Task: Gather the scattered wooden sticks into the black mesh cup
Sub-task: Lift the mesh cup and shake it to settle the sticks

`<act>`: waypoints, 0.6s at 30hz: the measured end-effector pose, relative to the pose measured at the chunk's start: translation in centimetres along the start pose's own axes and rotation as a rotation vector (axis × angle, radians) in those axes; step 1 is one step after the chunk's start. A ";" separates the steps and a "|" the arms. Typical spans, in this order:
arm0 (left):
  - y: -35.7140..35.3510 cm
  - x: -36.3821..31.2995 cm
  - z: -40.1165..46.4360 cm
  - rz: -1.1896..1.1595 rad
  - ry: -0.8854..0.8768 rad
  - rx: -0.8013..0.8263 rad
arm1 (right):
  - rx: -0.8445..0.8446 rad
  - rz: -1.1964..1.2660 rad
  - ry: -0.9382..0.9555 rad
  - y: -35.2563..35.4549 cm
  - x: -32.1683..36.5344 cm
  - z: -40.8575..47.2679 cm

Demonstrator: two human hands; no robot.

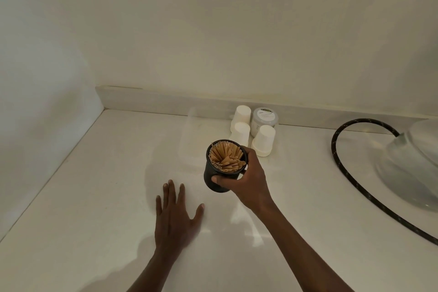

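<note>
Head view: one frame, looking down at a pale counter (83,197) set in a wall corner.
Right hand (246,180): wrapped round the black mesh cup (216,180), thumb across the near wall, fingers curled behind the far side. Firm hold on the cup, nothing else in the hand.
Cup position: in the middle of the counter, tilted so the mouth faces the camera. Whether the base touches the surface or is lifted just clear cannot be told.
Wooden sticks (227,157): packed inside the cup, long axes running down into it, tops fanned at the rim. No loose stick is visible on the counter.
Left hand (176,218): flat, fingers straight and spread, palm down on or just above the counter; holds nothing.
Key relation: the cup lies ahead of and to the right of the left hand, near it but apart. The right hand is the nearer one, since it is already on the cup.
Task stage (judgement): gathering appears finished; what remains is setting the cup upright.
Risk (judgement): a tilted, full cup may spill sticks from the mouth.
Background: white cups (263,141) and a lidded tub (264,118) by the back edge; a dark braided hose (350,180) and a basin (417,163) at right.
</note>
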State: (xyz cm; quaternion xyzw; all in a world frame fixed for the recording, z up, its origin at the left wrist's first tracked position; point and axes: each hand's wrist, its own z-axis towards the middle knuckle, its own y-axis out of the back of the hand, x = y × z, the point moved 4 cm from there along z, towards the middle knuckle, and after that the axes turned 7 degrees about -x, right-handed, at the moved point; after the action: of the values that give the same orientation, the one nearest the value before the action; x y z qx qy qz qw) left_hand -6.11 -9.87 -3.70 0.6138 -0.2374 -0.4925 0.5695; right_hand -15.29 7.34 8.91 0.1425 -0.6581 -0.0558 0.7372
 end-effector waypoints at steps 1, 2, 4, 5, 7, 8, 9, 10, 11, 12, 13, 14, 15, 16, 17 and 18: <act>0.0 0.0 0.0 0.001 0.002 0.003 | -0.002 0.002 0.002 -0.1 0.1 0.3; 0.1 0.0 0.0 -0.002 0.006 0.004 | -0.004 0.001 0.005 -0.1 0.3 0.7; 0.0 0.0 0.1 -0.003 0.012 0.006 | -0.009 -0.004 0.017 -0.3 0.7 1.4; 0.0 0.0 0.2 0.008 0.013 0.007 | -0.014 -0.005 0.026 -0.3 0.9 1.8; -0.2 0.0 0.2 0.023 0.013 0.004 | -0.032 0.001 0.045 -0.1 1.4 2.5; -0.2 0.0 0.3 0.019 0.013 -0.002 | -0.051 0.013 0.056 -0.2 1.8 3.0; -0.1 0.1 0.3 0.015 0.012 -0.007 | -0.078 0.032 0.071 -0.4 2.3 3.4; -0.1 0.1 0.3 0.011 0.010 -0.011 | -0.096 0.049 0.088 -0.8 2.9 3.7; -0.1 0.1 0.3 0.009 0.010 -0.012 | -0.089 0.057 0.098 -1.4 3.4 3.7; -0.2 0.1 0.2 0.011 0.010 -0.010 | -0.060 0.059 0.099 -2.0 3.5 3.5; -0.1 0.1 0.1 0.013 0.011 -0.011 | -0.027 0.058 0.096 -2.5 3.3 3.1; -0.1 0.0 0.0 0.013 0.014 -0.012 | -0.005 0.055 0.089 -2.7 2.8 2.6; 0.0 0.0 0.0 0.016 0.019 -0.012 | -0.001 0.054 0.079 -2.7 2.2 2.0; 0.0 0.0 0.0 0.019 0.021 -0.013 | -0.017 0.061 0.066 -2.7 1.8 1.7; 0.1 0.0 0.1 0.015 0.017 -0.015 | -0.050 0.067 0.056 -2.7 1.7 1.6; 0.1 0.0 0.1 0.010 0.009 -0.012 | -0.076 0.070 0.044 -2.8 1.8 1.6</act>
State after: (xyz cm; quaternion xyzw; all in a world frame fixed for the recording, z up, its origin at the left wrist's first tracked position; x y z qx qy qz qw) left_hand -6.21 -9.96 -3.62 0.6114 -0.2348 -0.4884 0.5766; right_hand -16.38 3.99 9.98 0.0927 -0.6439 -0.0518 0.7577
